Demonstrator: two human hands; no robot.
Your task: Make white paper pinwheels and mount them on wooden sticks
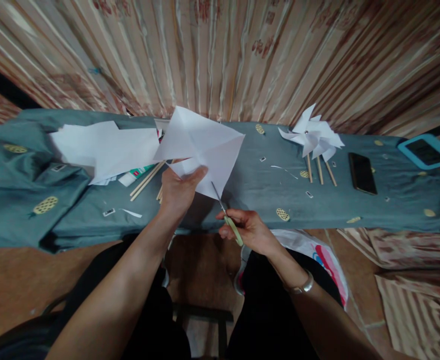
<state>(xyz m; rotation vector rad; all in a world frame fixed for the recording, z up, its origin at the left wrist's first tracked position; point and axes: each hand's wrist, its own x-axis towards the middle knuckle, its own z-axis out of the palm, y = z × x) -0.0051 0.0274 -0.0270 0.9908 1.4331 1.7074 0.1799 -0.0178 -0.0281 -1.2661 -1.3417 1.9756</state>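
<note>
Left hand (182, 189) clamps the creased white paper (208, 137) at its near-left edge, above the cloth-covered table (253, 185). Right hand (250, 231) curls round green-handled scissors (234, 230); blades (220, 197) overlap paper's near corner, their spread unclear.

The paper (216, 140) is white, the cloth (253, 185) grey-green (with yellow pineapples (45, 205)).

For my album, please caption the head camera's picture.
The left hand holds a creased, square white paper sheet as the right hand holds green-handled metal scissors at the sheet's lower corner.
</note>
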